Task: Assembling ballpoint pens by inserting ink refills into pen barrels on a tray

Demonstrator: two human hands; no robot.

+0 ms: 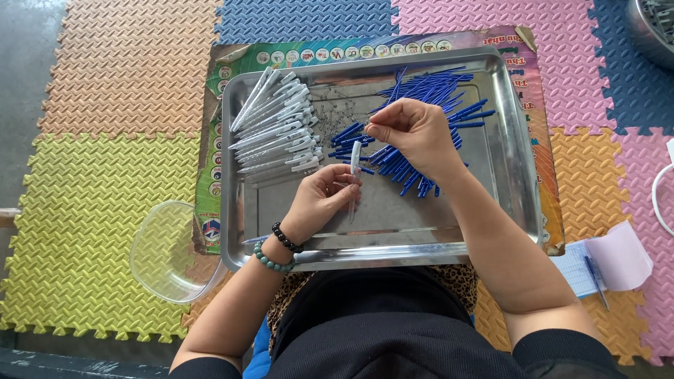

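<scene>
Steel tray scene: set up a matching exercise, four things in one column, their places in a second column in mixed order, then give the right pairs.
Things:
1. white pen barrels
2. blue pen parts
3. clear plastic bowl
4. bead bracelets

Places:
A. on the foam mats, off the tray's left corner
B. piled in the tray's right half
C. on the wrist of the left hand
D. stacked in the tray's left part

Pairs: 1-D, 2-B, 3-A, 4-C
</scene>
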